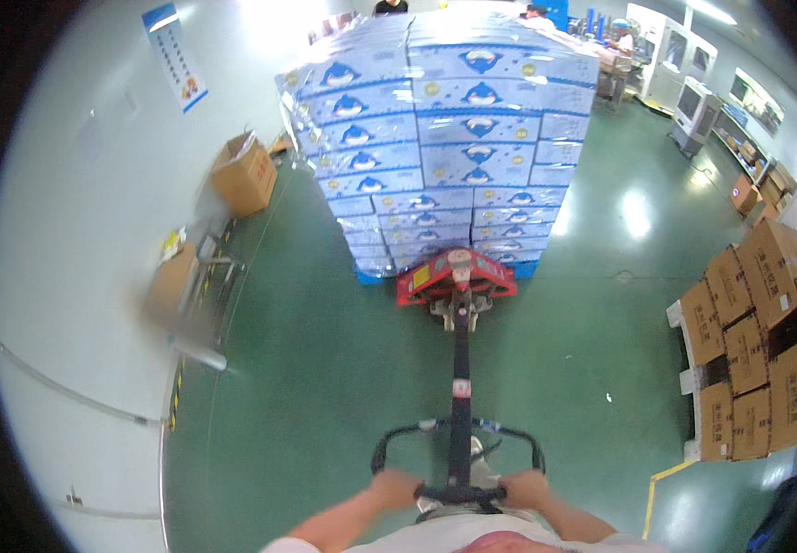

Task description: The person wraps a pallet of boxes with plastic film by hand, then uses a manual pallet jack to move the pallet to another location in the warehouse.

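Observation:
My left hand (397, 488) is closed around the left end of the black handle (459, 495) of a pallet jack. Its right end is gripped by my right hand (526, 489). From the handle a long dark shaft (460, 359) runs forward to the red pallet jack body (457, 275). That body meets a blue pallet (375, 277) under a tall stack of light blue cartons (445, 147) printed with whale pictures. Clear film wraps the stack. Its far side is hidden.
Brown cartons (744, 350) stand on a pale pallet at the right. By the left wall are an open brown box (244, 175) and a metal cart (219, 276). A white air cooler (695, 115) stands at the back right. Two or more people (620, 41) are beyond the stack.

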A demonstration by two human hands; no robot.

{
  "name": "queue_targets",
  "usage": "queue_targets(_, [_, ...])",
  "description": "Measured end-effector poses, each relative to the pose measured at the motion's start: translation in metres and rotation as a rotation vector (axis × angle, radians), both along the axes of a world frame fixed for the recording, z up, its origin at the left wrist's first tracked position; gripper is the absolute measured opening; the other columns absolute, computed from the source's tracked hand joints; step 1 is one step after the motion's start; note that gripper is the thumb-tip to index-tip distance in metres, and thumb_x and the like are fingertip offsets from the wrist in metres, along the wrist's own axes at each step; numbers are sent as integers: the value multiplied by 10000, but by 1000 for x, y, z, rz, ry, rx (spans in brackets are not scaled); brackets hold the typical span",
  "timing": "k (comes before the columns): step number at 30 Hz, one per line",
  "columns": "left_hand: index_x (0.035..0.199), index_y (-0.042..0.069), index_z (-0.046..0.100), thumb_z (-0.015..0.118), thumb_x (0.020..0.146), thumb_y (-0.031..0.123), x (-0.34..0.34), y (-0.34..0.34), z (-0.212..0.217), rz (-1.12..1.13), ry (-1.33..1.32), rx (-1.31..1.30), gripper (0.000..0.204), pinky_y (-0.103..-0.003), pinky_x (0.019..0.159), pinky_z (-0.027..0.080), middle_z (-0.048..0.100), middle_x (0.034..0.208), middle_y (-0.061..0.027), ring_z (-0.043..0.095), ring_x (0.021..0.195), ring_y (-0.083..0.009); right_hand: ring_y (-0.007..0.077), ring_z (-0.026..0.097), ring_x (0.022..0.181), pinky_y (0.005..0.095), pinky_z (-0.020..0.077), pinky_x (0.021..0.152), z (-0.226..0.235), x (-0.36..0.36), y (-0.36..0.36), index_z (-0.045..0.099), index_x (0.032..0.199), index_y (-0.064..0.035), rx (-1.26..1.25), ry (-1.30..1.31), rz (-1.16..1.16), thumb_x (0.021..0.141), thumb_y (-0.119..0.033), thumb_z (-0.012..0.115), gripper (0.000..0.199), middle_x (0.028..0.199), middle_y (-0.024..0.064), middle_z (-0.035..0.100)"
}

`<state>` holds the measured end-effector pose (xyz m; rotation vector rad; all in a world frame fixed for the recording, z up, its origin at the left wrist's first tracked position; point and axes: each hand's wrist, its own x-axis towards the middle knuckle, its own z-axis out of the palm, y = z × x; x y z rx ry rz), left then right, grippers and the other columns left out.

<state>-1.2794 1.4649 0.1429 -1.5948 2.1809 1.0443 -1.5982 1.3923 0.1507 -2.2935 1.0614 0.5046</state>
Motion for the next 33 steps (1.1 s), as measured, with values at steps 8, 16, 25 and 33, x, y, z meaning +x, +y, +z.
queue_targets(8, [1025,151,651,650,734,236,-29,23,-37,-79,-5,69,304,-483,735,529,691,893,-127,666,866,-365,316,659,669,441,514,607,-59,-26,48,656,775,-135,-150,51,44,659,-366,706,263,708,71,662])
queue_targets(16, [931,101,635,655,727,275,13,-12,47,127,159,-478,269,-494,642,512,679,820,-134,669,797,-344,317,650,660,442,502,594,-7,-10,6,664,640,-127,-453,-103,-62,584,-387,724,273,677,87,656])
queue_targets(25, [887,83,671,673,687,200,4,-18,56,120,106,-185,232,-477,747,491,639,919,-161,620,915,-320,290,668,639,428,520,606,11,-10,-4,668,701,-153,-341,-113,-22,635,-443,717,302,643,59,643])
queue_targets(33, [795,83,665,671,678,189,-22,19,-1,-53,135,-589,158,-454,597,516,645,712,-137,644,679,-339,308,671,758,428,526,676,-103,-55,46,687,738,-149,-168,-3,36,669,-368,683,229,701,68,643])
